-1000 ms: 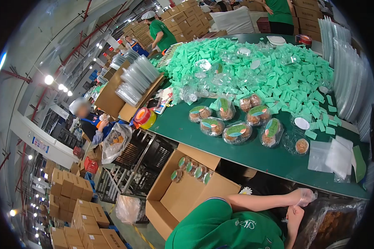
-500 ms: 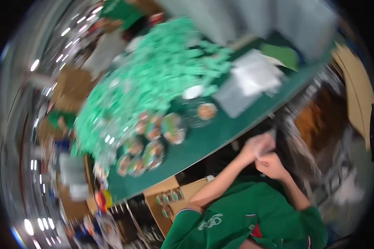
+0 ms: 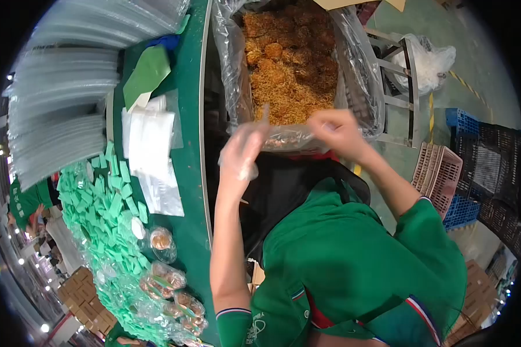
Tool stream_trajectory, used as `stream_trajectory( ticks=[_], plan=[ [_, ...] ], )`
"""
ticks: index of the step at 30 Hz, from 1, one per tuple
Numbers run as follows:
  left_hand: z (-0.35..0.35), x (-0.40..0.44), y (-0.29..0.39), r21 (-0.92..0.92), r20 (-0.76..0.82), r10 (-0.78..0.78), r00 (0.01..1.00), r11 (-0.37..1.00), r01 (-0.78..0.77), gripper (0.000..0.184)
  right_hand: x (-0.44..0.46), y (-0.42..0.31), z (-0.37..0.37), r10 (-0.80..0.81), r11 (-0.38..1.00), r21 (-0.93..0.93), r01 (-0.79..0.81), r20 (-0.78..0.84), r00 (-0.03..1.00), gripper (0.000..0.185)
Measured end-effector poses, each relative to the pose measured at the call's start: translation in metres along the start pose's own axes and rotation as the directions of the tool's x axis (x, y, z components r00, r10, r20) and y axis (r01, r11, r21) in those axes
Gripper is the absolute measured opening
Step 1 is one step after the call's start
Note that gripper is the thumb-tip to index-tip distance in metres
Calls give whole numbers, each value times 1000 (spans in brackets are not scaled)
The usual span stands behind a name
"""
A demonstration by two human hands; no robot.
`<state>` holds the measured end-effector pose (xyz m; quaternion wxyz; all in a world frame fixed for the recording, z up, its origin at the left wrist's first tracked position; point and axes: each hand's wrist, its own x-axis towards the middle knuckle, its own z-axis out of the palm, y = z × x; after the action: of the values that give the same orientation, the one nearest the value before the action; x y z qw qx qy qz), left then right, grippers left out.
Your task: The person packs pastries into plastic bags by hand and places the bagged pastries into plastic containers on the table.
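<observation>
My left hand (image 3: 242, 153) wears a loose, clear plastic glove. Its fingers look spread, though motion blurs them, and it hovers by the near left corner of a plastic-lined bin. My right hand (image 3: 337, 132) is curled closed at the bin's near right edge; whatever lies inside its fingers is hidden. Golden-brown shredded food (image 3: 295, 87) in clumps fills the bin, darker toward the far end. A clear plastic liner (image 3: 362, 75) drapes over the bin's sides. Between my hands the liner's near edge is crumpled.
On the green table (image 3: 188, 162) to my left lie white plastic bags (image 3: 150, 156), a green sheet (image 3: 147, 75), many small green packets (image 3: 107, 214) and wrapped round food packs (image 3: 162, 280). Stacked clear trays (image 3: 69, 87) stand behind. Crates (image 3: 437, 176) sit on the floor at right.
My view has swung right from the table to the bin. My hands, close together at the clear glove before, have moved apart and now hang over the bin's near edge.
</observation>
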<state>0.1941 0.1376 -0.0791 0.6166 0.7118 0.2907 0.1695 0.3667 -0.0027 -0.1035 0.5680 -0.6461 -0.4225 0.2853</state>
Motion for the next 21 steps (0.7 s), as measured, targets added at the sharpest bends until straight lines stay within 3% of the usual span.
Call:
stream_trajectory(
  ticks=[3, 6, 10, 13, 16, 19, 21],
  plan=[
    [19, 52, 18, 318, 96, 137, 986, 934, -160, 35, 12, 7, -42, 204, 959, -180, -219, -100, 974, 22],
    [38, 95, -1, 536, 209, 111, 972, 818, -209, 41, 9, 16, -57, 114, 910, -389, -142, -95, 989, 21],
    [52, 126, -57, 801, 256, -85, 963, 577, -162, 52, 3, 23, -58, -10, 842, -539, 26, 33, 999, 21],
    [53, 137, -73, 833, 250, -176, 952, 540, -118, 51, -1, 21, -60, -53, 828, -555, 76, 57, 997, 24],
    [47, 158, -82, 840, 243, 54, 969, 488, -238, 52, -6, 21, -67, -50, 824, -560, 80, 70, 996, 26],
    [47, 195, -76, 840, 158, 34, 987, 520, -153, 54, -1, 26, -61, -96, 816, -573, 72, -11, 995, 27],
    [44, 214, -90, 852, 124, 163, 979, 488, -189, 52, 0, 26, -62, -86, 818, -571, 70, -1, 996, 27]
  ],
)
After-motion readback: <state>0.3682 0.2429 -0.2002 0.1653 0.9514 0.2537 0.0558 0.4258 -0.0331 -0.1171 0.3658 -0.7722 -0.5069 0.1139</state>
